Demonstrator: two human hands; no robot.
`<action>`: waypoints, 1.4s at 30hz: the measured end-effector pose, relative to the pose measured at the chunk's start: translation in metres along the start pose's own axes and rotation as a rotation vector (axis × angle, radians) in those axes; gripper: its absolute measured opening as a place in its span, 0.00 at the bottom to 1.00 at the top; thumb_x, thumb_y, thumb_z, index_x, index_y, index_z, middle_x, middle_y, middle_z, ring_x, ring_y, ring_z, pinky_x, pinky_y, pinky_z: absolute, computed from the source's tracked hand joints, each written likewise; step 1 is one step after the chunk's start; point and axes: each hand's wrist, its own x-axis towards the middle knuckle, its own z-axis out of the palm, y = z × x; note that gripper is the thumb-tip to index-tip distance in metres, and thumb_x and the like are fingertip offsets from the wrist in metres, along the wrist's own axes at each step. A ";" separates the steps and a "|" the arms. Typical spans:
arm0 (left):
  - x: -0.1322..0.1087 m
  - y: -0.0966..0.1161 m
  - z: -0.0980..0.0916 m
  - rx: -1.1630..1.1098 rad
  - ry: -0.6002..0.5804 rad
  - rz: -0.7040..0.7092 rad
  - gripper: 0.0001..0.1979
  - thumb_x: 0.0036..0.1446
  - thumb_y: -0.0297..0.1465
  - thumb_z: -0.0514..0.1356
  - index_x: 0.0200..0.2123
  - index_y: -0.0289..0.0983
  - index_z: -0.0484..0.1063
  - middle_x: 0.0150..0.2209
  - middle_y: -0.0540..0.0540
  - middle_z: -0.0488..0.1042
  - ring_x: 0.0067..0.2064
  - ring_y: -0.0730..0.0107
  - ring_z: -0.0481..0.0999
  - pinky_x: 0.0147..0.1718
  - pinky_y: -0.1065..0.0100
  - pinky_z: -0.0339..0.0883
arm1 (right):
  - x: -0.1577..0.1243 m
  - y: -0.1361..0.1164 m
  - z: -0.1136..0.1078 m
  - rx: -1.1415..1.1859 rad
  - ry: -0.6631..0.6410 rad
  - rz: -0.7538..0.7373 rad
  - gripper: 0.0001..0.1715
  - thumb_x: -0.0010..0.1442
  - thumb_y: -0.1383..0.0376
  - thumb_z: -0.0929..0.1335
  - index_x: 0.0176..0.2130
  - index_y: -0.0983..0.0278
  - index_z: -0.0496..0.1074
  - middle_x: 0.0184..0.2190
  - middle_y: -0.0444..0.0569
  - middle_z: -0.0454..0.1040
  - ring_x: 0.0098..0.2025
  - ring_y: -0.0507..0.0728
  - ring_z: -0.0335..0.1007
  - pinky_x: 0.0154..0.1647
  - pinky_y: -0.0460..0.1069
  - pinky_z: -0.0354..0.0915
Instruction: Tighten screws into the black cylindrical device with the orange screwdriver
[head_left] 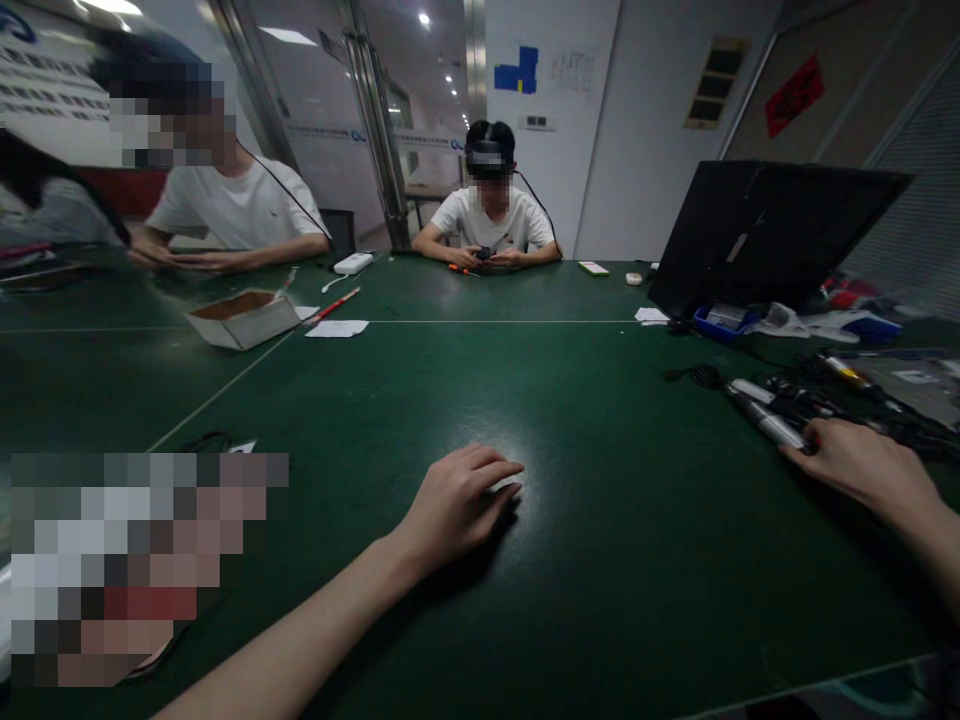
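Observation:
On the green tabletop [570,580], my left hand [454,500] rests near the middle, thumb and fingers slightly curled and apart, with nothing between them. At the right, my right hand [870,465] has its fingers closed around the near end of a silver and black cylindrical tool [776,423], which looks like an electric screwdriver. Some of its fingertips are hidden behind the hand. A second slim, pale tool [752,390] lies beside it. Black cables [825,395] are tangled just beyond my right hand.
A large black monitor [757,240] stands back right, with a blue tray [724,322] at its foot. A white open box [244,320] and paper [337,328] lie back left. Two people [491,215] in white shirts sit across the table. A blurred patch covers the left front.

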 end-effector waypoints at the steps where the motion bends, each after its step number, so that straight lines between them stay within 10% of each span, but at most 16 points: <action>1: 0.000 0.000 0.000 -0.002 -0.001 0.001 0.11 0.63 0.27 0.56 0.44 0.32 0.76 0.38 0.41 0.77 0.38 0.62 0.75 0.33 0.64 0.72 | -0.002 -0.003 -0.002 0.006 -0.011 -0.010 0.17 0.59 0.56 0.63 0.30 0.65 0.72 0.29 0.60 0.76 0.30 0.65 0.75 0.25 0.53 0.61; 10: 0.001 0.003 -0.001 -0.004 -0.013 -0.023 0.11 0.63 0.27 0.56 0.44 0.33 0.76 0.38 0.42 0.77 0.38 0.63 0.75 0.34 0.65 0.71 | -0.012 -0.047 0.002 0.074 -0.012 -0.274 0.17 0.60 0.55 0.63 0.35 0.66 0.71 0.35 0.58 0.73 0.31 0.62 0.72 0.25 0.51 0.61; 29: 0.000 0.016 -0.008 -0.002 -0.066 0.060 0.21 0.58 0.32 0.62 0.54 0.35 0.63 0.47 0.40 0.72 0.46 0.57 0.72 0.46 0.56 0.68 | -0.080 -0.219 -0.015 0.202 0.029 -1.098 0.15 0.62 0.58 0.67 0.46 0.65 0.72 0.43 0.51 0.73 0.32 0.55 0.73 0.28 0.47 0.62; 33: 0.000 0.017 -0.013 -0.031 -0.179 -0.003 0.38 0.50 0.31 0.68 0.59 0.38 0.51 0.54 0.38 0.66 0.49 0.54 0.71 0.45 0.56 0.69 | -0.083 -0.238 -0.014 0.236 0.024 -1.199 0.19 0.64 0.54 0.65 0.47 0.64 0.73 0.49 0.53 0.72 0.35 0.56 0.75 0.31 0.49 0.64; 42: -0.001 0.003 -0.009 -0.028 -0.280 -0.125 0.37 0.51 0.25 0.63 0.58 0.44 0.46 0.50 0.43 0.67 0.42 0.59 0.75 0.38 0.61 0.69 | -0.073 -0.242 -0.031 0.334 -0.041 -1.285 0.16 0.60 0.59 0.67 0.44 0.66 0.73 0.47 0.53 0.75 0.36 0.56 0.73 0.31 0.49 0.62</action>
